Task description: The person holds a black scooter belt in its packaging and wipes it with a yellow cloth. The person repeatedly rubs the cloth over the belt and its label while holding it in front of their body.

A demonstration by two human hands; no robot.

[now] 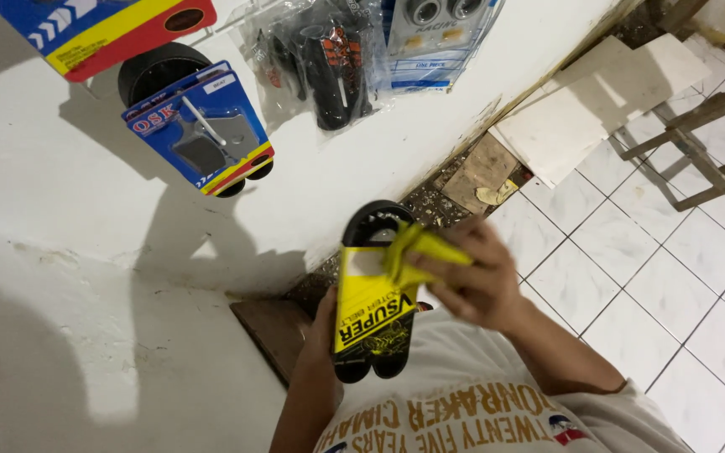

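My left hand [326,323] grips a black rubber belt in a yellow and black card sleeve [371,315], held upright near the white wall. The belt's black loop [377,220] sticks out at the top. My right hand [476,273] holds a crumpled yellow cloth [419,252] and presses it against the upper part of the sleeve. Both forearms rise from the bottom of the view, above my white printed shirt.
On the white wall [86,252] hang a blue packaged part [203,126], a red and blue pack [102,25] and clear bags of parts [329,50]. A wooden frame [698,134] and loose white tiles [581,109] lie on the tiled floor at right.
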